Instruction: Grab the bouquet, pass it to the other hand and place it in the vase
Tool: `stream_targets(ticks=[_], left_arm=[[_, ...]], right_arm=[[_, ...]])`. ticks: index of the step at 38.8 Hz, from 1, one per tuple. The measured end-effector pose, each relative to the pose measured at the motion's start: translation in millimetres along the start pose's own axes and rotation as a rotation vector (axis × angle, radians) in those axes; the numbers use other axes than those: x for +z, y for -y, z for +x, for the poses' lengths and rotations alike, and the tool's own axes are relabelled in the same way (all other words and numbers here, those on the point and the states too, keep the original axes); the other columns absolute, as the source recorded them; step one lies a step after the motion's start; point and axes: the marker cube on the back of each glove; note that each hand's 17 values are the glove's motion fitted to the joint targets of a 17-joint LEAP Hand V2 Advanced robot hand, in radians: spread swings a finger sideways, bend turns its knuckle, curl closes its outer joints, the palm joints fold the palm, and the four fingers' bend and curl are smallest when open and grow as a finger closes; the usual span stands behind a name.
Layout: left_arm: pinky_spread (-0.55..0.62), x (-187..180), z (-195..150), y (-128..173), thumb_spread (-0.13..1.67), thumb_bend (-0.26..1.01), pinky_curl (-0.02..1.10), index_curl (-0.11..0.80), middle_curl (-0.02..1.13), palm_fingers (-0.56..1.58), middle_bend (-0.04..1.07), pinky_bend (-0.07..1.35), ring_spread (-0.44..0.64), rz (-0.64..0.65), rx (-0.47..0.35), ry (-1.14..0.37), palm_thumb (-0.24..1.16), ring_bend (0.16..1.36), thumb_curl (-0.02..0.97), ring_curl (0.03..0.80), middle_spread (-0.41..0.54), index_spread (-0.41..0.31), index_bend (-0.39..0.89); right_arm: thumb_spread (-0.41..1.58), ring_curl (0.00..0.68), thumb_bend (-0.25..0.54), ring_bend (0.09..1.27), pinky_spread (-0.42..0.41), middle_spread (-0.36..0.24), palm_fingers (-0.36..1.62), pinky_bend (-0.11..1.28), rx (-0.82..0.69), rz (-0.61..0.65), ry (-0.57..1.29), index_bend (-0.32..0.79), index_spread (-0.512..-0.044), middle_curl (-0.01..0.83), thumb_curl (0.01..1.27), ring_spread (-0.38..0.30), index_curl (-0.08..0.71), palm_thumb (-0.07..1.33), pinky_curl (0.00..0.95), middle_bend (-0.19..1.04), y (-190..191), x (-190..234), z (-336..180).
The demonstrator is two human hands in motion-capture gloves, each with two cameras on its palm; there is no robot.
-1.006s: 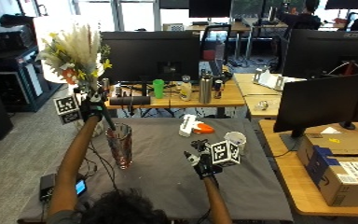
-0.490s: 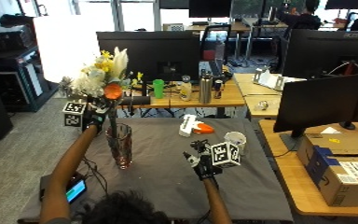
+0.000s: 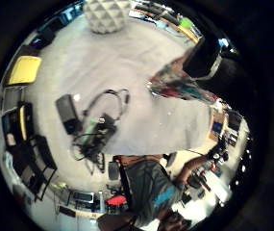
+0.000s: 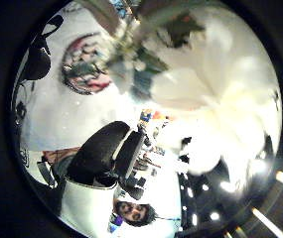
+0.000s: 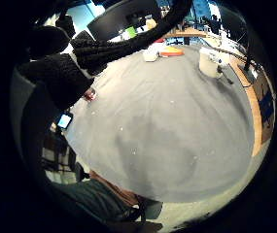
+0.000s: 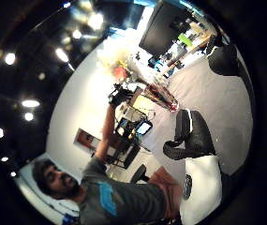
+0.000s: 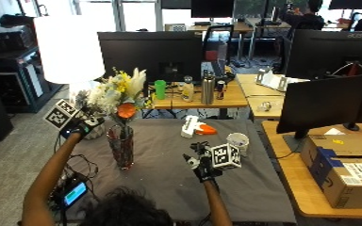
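The bouquet [image 7: 115, 94] of white, yellow and orange flowers stands tilted over the glass vase [image 7: 121, 147] on the grey table, and its stems appear to reach down into the vase mouth. My left hand [image 7: 82, 126] grips the bouquet from the left, at about the height of the vase rim. In the right thumb side view the left hand [image 6: 119, 96] sits just under the flower heads [image 6: 112, 58], beside the vase [image 6: 163, 96]. Pale flowers [image 4: 195, 84] fill the left thumb side view above the vase mouth [image 4: 84, 64]. My right hand [image 7: 201, 165] hovers over the table's middle, fingers relaxed, holding nothing.
A white cup [image 7: 237, 140] stands right of my right hand. A white and orange object [image 7: 193, 127] lies at the table's far edge. A small lit device [image 7: 74, 193] with cables sits at the left edge. Monitors [image 7: 152, 49] and a white lamp [image 7: 68, 47] stand behind.
My left hand has brought the bouquet down from high up and to the right, onto the vase. The right hand has stayed in place.
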Motion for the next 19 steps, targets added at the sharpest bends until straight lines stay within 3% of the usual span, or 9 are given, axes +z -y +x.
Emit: stream_targets(ticks=[5, 10, 19], left_arm=[[0.24, -16, -9, -12, 0.90, -0.03, 0.35, 0.451, 0.42, 0.67, 0.28, 0.30, 0.07, 0.058, 0.011, -0.050, 0.14, 0.55, 0.287, 0.341, 0.030, -0.035, 0.28], [0.25, -25, -19, -19, 0.91, -0.03, 0.37, 0.432, 0.42, 0.60, 0.22, 0.31, 0.08, 0.068, 0.063, -0.195, 0.15, 0.55, 0.291, 0.353, 0.046, -0.028, 0.17], [0.27, -27, -24, -32, 0.93, -0.02, 0.37, 0.403, 0.40, 0.56, 0.17, 0.29, 0.10, 0.155, 0.134, -0.241, 0.16, 0.54, 0.294, 0.349, 0.063, -0.014, 0.14]], right_arm=[[1.00, 0.385, -0.020, 0.27, 0.278, -0.051, 0.90, 0.28, -0.002, -0.005, 0.012, 0.13, -0.261, 0.442, 0.54, 0.002, 0.340, 0.93, 0.374, 0.22, 2, 6, -2], [1.00, 0.385, -0.020, 0.26, 0.279, -0.051, 0.90, 0.27, -0.023, -0.017, 0.022, 0.13, -0.261, 0.444, 0.54, 0.002, 0.337, 0.93, 0.377, 0.22, 4, 14, -6], [1.01, 0.387, -0.021, 0.25, 0.280, -0.051, 0.90, 0.26, -0.028, -0.030, 0.035, 0.13, -0.261, 0.447, 0.53, 0.002, 0.334, 0.92, 0.381, 0.21, 8, 25, -9]])
